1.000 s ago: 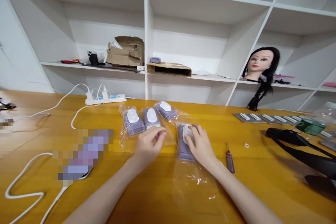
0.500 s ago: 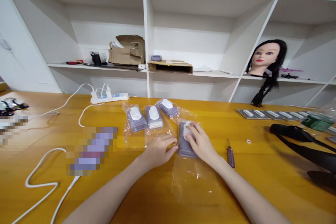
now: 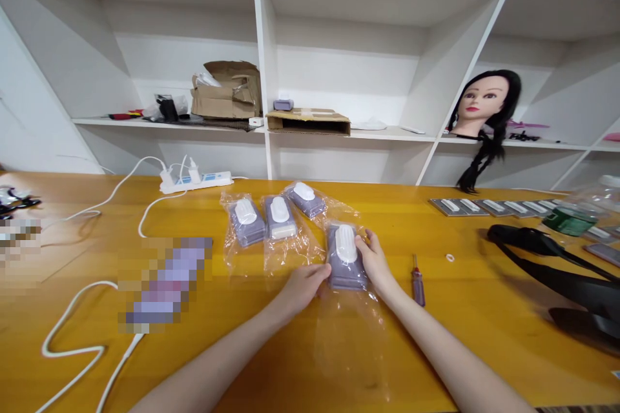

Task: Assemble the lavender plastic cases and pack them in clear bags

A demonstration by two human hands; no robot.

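Observation:
A grey-purple bundle (image 3: 347,276) with a white oval piece on top lies in a clear plastic bag on the orange table, between my hands. My left hand (image 3: 307,284) grips its left edge, fingers together. At its right side, my right hand (image 3: 376,262) holds the edge with the thumb near the white piece. Three similar bagged bundles lie behind and to the left: one at the left (image 3: 248,226), one in the middle (image 3: 281,219) and one farther back (image 3: 309,200). The bag's loose end spreads toward me.
A screwdriver (image 3: 418,284) and small white ring (image 3: 450,258) lie to the right, before a black headset-like object (image 3: 557,258) and plastic bottle (image 3: 571,219). Leftward are a blurred-out device (image 3: 169,281), white cables and a power strip (image 3: 196,182). Shelves (image 3: 339,132) stand behind.
My right hand has moved off the top of the white piece to the bundle's right side. My left hand has closed in on its left edge. The view has shifted slightly.

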